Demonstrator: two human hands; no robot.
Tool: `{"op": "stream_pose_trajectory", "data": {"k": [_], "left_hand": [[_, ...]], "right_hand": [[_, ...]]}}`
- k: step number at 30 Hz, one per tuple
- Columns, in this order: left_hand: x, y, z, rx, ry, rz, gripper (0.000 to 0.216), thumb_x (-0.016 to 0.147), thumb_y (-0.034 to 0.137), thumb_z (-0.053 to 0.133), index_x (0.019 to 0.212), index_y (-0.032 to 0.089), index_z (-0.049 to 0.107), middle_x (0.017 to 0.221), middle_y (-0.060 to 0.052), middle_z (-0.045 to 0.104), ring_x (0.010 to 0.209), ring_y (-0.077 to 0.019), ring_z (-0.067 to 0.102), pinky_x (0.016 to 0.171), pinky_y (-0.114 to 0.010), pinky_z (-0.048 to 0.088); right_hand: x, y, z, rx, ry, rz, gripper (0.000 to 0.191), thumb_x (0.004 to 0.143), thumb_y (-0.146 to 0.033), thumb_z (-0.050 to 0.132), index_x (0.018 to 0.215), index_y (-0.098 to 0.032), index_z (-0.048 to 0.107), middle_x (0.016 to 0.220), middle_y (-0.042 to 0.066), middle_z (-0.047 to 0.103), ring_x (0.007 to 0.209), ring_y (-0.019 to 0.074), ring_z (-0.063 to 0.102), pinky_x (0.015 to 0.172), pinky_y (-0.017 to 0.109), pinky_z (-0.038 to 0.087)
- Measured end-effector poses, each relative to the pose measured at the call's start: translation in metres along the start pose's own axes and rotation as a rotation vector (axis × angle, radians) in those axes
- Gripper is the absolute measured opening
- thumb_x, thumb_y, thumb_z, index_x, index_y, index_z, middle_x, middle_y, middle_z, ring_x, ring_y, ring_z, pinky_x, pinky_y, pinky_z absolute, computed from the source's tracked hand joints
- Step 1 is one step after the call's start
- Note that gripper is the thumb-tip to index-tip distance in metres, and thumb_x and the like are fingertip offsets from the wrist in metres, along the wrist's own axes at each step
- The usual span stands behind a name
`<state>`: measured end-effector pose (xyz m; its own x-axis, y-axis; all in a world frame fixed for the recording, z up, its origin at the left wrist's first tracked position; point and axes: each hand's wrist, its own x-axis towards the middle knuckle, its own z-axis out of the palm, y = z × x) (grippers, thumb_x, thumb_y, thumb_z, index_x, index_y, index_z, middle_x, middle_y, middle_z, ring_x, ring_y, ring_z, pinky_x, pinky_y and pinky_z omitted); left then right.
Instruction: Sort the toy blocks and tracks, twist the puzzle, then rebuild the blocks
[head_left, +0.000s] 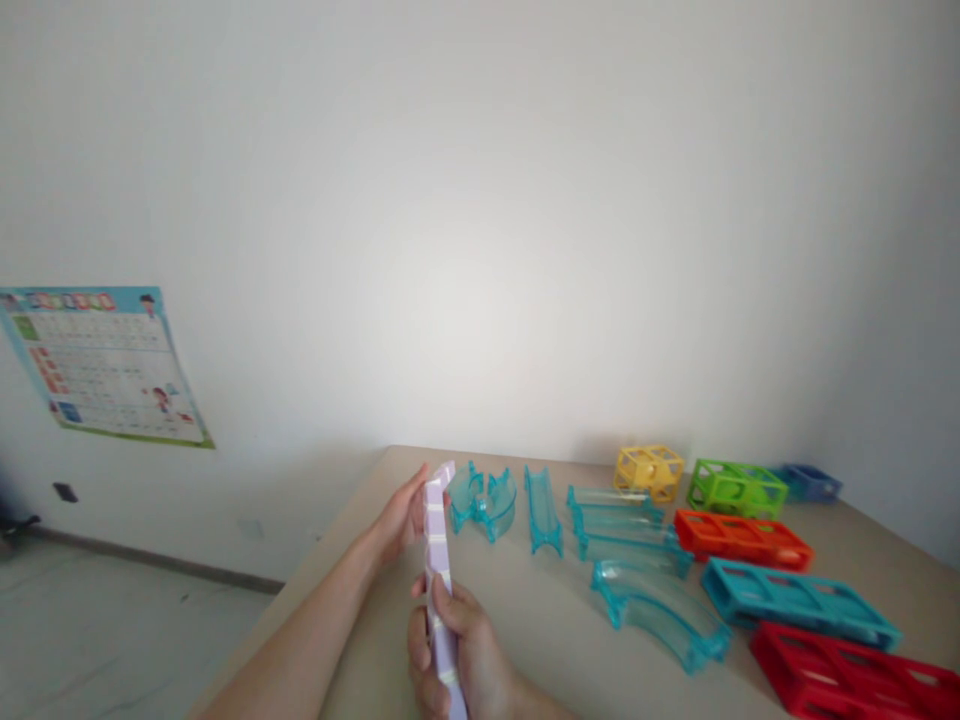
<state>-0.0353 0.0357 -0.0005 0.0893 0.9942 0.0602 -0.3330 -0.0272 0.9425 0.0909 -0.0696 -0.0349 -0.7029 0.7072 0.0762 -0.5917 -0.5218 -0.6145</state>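
Note:
A long, narrow lilac piece [437,545] with pale cross bands stands nearly upright in front of me, its exact kind unclear from this edge-on view. My right hand [466,645] is wrapped round its lower part, thumb lying along the near side. At the upper end, my left hand [403,518] grips it from the left, with part of the fingers hidden behind it. Just right of that end lie clear teal curved track pieces [484,503]. A straight teal track piece [543,510] is beside them.
More teal track pieces [626,525] and a curved one [660,612] lie to the right. Beyond are block frames: yellow [649,472], green [735,488], orange [742,538], blue [799,603], red [855,672]. The table [360,650] meets a white wall carrying a poster [105,365].

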Motion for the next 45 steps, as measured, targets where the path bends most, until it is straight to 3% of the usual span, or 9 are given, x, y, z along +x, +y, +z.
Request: {"op": "stream_pose_trajectory", "data": {"k": [3, 8, 13, 21, 33, 39, 45], "left_hand": [[-0.004, 0.003, 0.001, -0.170, -0.120, -0.219, 0.042, 0.080, 0.051, 0.056, 0.072, 0.011, 0.063, 0.058, -0.003, 0.055, 0.049, -0.0118, 0.050, 0.050, -0.023, 0.041], [-0.008, 0.010, 0.001, -0.328, -0.173, -0.128, 0.024, 0.079, 0.033, 0.060, 0.079, 0.009, 0.065, 0.063, -0.004, 0.056, 0.057, -0.0136, 0.055, 0.055, -0.025, 0.045], [-0.005, 0.009, -0.002, -0.337, -0.229, 0.041, 0.023, 0.078, 0.027, 0.063, 0.091, 0.008, 0.067, 0.073, -0.007, 0.060, 0.068, -0.0175, 0.059, 0.064, -0.030, 0.049], [-0.007, 0.002, -0.006, -0.237, -0.325, -0.014, 0.027, 0.074, 0.030, 0.068, 0.092, 0.010, 0.067, 0.073, -0.008, 0.064, 0.071, -0.0205, 0.062, 0.070, -0.034, 0.050], [-0.007, -0.003, -0.007, -0.038, -0.345, -0.154, 0.034, 0.060, 0.037, 0.080, 0.073, 0.009, 0.067, 0.058, -0.006, 0.064, 0.051, -0.0145, 0.059, 0.053, -0.026, 0.048], [-0.011, -0.002, -0.006, 0.024, -0.438, -0.243, 0.042, 0.053, 0.045, 0.082, 0.067, 0.008, 0.066, 0.057, -0.010, 0.065, 0.046, -0.0165, 0.058, 0.042, -0.024, 0.042], [-0.012, -0.001, -0.007, 0.022, -0.455, -0.215, 0.041, 0.057, 0.046, 0.080, 0.070, 0.010, 0.066, 0.059, -0.009, 0.064, 0.051, -0.0161, 0.058, 0.045, -0.024, 0.041]], "right_hand": [[0.001, -0.001, 0.001, -0.007, 0.006, 0.010, 0.049, 0.070, -0.063, 0.064, 0.090, -0.022, 0.048, 0.044, -0.009, 0.054, 0.021, 0.0069, 0.034, 0.023, 0.017, 0.031], [0.001, -0.001, 0.001, -0.010, 0.010, 0.025, 0.048, 0.070, -0.063, 0.063, 0.087, -0.022, 0.047, 0.044, -0.009, 0.053, 0.022, 0.0074, 0.034, 0.024, 0.018, 0.030], [0.003, 0.000, 0.003, 0.024, 0.060, 0.034, 0.046, 0.069, -0.061, 0.063, 0.085, -0.022, 0.046, 0.045, -0.009, 0.053, 0.022, 0.0075, 0.033, 0.023, 0.019, 0.033], [0.005, -0.004, 0.007, 0.012, 0.187, 0.032, 0.047, 0.071, -0.063, 0.060, 0.087, -0.021, 0.049, 0.045, -0.009, 0.050, 0.023, 0.0068, 0.033, 0.022, 0.018, 0.033], [0.006, -0.009, 0.009, 0.050, 0.278, 0.109, 0.038, 0.090, -0.057, 0.032, 0.086, -0.023, 0.047, 0.045, -0.008, 0.047, 0.023, 0.0076, 0.032, 0.022, 0.017, 0.030], [0.006, -0.010, 0.010, 0.050, 0.303, 0.094, 0.038, 0.089, -0.059, 0.035, 0.085, -0.023, 0.047, 0.044, -0.009, 0.045, 0.023, 0.0070, 0.030, 0.022, 0.017, 0.028], [0.008, -0.007, 0.003, 0.049, 0.268, 0.100, 0.039, 0.086, -0.061, 0.039, 0.084, -0.024, 0.046, 0.044, -0.010, 0.044, 0.024, 0.0073, 0.030, 0.023, 0.017, 0.028]]}}
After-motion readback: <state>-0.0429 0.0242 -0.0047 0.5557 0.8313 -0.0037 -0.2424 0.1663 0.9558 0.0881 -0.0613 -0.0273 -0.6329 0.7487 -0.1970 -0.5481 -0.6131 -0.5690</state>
